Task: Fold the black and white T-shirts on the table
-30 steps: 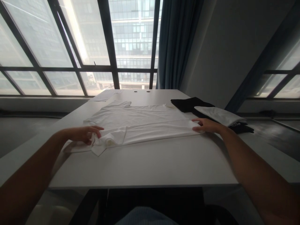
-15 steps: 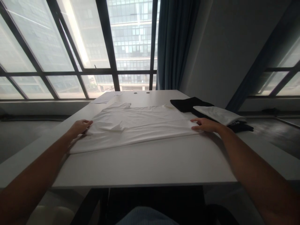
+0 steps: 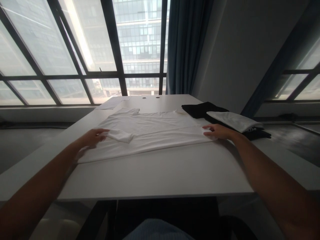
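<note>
A white T-shirt (image 3: 155, 128) lies spread sideways across the table, lightly wrinkled. One short sleeve (image 3: 131, 111) points out at its far left, and another sleeve (image 3: 122, 136) lies on top of the cloth near the left end. My left hand (image 3: 96, 136) is closed on the shirt's left part, fingers pinching the cloth beside that upper sleeve. At the opposite end, my right hand (image 3: 217, 131) grips the right edge, thumb and fingers on the fabric; the cloth under its fingertips is partly hidden.
Right of the shirt, folded black clothes (image 3: 205, 109) lie with a folded light grey garment (image 3: 235, 120) on top. Sheets of paper (image 3: 110, 103) rest at the table's far left. The white table's (image 3: 155, 180) near edge is in front of me; windows and a blue curtain (image 3: 186, 50) stand beyond.
My left hand has moved to the right and inward over the shirt, and the near sleeve now lies flatter and straighter. My right hand has stayed at the right edge.
</note>
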Available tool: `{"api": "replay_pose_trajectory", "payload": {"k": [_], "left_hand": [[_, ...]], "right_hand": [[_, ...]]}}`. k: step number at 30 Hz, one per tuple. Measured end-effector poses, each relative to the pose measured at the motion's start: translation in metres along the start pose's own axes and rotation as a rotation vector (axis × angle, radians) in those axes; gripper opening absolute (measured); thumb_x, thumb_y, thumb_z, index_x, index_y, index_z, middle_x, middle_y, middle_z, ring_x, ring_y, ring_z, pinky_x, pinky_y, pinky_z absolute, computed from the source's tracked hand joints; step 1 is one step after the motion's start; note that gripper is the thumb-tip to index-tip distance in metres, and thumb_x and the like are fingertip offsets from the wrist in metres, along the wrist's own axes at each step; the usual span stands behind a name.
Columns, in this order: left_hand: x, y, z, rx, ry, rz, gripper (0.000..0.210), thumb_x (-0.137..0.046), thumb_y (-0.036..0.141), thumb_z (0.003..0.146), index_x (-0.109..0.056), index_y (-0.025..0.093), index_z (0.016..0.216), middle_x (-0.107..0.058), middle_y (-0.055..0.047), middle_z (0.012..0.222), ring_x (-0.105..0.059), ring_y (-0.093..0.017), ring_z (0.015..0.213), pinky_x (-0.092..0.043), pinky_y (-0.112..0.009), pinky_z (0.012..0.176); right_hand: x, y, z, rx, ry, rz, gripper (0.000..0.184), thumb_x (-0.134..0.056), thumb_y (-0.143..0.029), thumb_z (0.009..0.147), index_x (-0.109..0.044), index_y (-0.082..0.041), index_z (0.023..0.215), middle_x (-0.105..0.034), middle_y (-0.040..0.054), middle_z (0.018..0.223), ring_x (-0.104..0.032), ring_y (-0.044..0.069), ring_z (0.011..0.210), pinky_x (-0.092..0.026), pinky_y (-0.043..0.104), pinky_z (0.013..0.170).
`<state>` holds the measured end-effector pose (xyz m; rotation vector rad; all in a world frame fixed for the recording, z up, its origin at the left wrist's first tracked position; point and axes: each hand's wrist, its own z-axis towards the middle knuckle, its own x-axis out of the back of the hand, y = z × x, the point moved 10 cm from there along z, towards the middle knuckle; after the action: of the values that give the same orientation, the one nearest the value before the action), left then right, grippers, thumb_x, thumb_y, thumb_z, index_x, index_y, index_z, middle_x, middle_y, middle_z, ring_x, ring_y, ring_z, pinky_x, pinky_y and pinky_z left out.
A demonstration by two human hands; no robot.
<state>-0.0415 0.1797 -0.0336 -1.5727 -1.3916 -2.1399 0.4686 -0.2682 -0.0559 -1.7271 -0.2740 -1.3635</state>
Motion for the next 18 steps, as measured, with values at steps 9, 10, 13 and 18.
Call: {"api": "replay_pose_trajectory", "payload": {"k": [9, 10, 13, 18], "left_hand": [[0.031, -0.006, -0.002, -0.055, 0.286, 0.085, 0.072, -0.054, 0.04, 0.077, -0.061, 0.015, 0.145, -0.074, -0.011, 0.124, -0.067, -0.023, 0.082, -0.055, -0.032, 0.078], [0.025, -0.008, 0.002, -0.044, 0.233, 0.13, 0.072, -0.057, 0.038, 0.074, -0.063, 0.015, 0.142, -0.07, -0.012, 0.135, -0.068, -0.026, 0.092, -0.055, -0.033, 0.087], [0.01, -0.017, 0.01, -0.004, 0.127, 0.202, 0.072, -0.061, 0.041, 0.071, -0.067, 0.015, 0.137, -0.059, -0.013, 0.149, -0.064, -0.035, 0.119, -0.048, -0.038, 0.105], [-0.002, 0.006, 0.018, -0.142, 0.109, 0.258, 0.065, -0.055, 0.053, 0.084, -0.067, 0.018, 0.137, -0.052, -0.01, 0.156, -0.057, -0.036, 0.132, -0.039, -0.042, 0.116]], "right_hand": [[-0.006, 0.012, 0.009, 0.0, -0.032, -0.006, 0.076, -0.081, -0.066, 0.064, -0.075, -0.02, 0.125, -0.074, 0.014, 0.118, -0.067, 0.036, 0.117, -0.05, 0.044, 0.105], [-0.006, 0.013, 0.009, 0.003, -0.031, -0.007, 0.075, -0.08, -0.066, 0.065, -0.075, -0.02, 0.124, -0.075, 0.0139, 0.118, -0.067, 0.036, 0.117, -0.05, 0.044, 0.105], [-0.006, 0.014, 0.01, 0.015, -0.035, -0.017, 0.073, -0.079, -0.065, 0.066, -0.075, -0.021, 0.124, -0.075, 0.0126, 0.117, -0.068, 0.035, 0.116, -0.051, 0.044, 0.104], [-0.006, 0.009, 0.009, 0.021, -0.045, -0.019, 0.072, -0.079, -0.065, 0.067, -0.075, -0.021, 0.124, -0.076, 0.0124, 0.117, -0.068, 0.035, 0.116, -0.051, 0.045, 0.106]]}}
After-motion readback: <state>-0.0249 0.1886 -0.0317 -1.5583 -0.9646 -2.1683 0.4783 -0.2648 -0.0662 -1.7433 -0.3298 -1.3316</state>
